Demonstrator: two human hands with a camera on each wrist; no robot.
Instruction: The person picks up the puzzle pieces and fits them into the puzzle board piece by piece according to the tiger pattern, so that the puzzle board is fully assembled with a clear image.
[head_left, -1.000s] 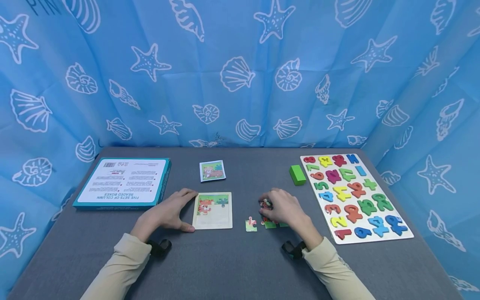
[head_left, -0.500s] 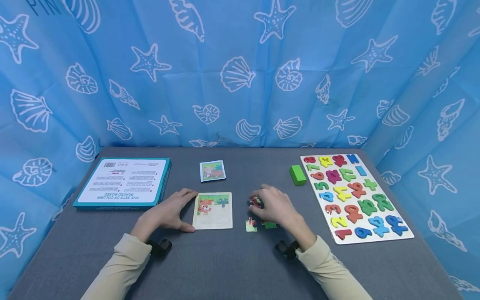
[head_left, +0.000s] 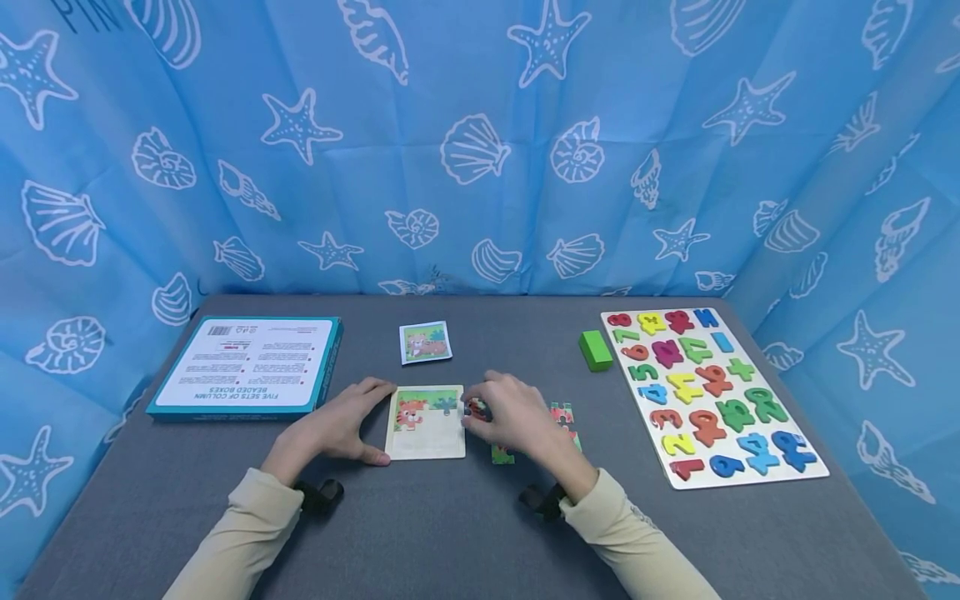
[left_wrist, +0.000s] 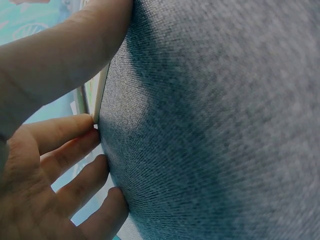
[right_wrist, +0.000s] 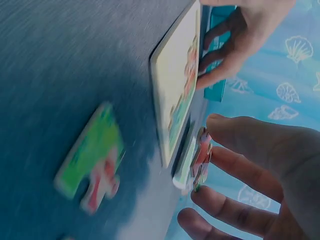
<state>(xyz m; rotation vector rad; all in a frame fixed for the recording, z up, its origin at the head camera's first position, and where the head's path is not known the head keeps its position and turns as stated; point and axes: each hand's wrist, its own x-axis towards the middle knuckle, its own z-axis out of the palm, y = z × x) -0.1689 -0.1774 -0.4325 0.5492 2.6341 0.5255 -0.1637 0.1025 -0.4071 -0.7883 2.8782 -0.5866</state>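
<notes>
My right hand [head_left: 510,412] pinches a puzzle piece [right_wrist: 201,159] with red and green on it, thumb on one side and fingertips on the other. It is just beside the right edge of a square wooden puzzle board [head_left: 427,440]. Tiger and greenery pieces fill that board's top and upper left; the rest is bare wood. My left hand [head_left: 335,423] rests at the board's left edge, forefinger by the far corner and thumb by the near corner. Beneath my right wrist lies a green and pink puzzle piece [right_wrist: 92,155], partly hidden in the head view.
More puzzle pieces [head_left: 562,414] lie right of my right hand. A small picture card [head_left: 425,342] is behind the board. A teal and white box [head_left: 243,367] lies left. A green block [head_left: 596,350] and a number puzzle board [head_left: 701,479] stand right.
My right hand has moved left with the puzzle piece, from the loose pieces to the board's right edge, uncovering pieces behind it. My left hand has stayed put.
</notes>
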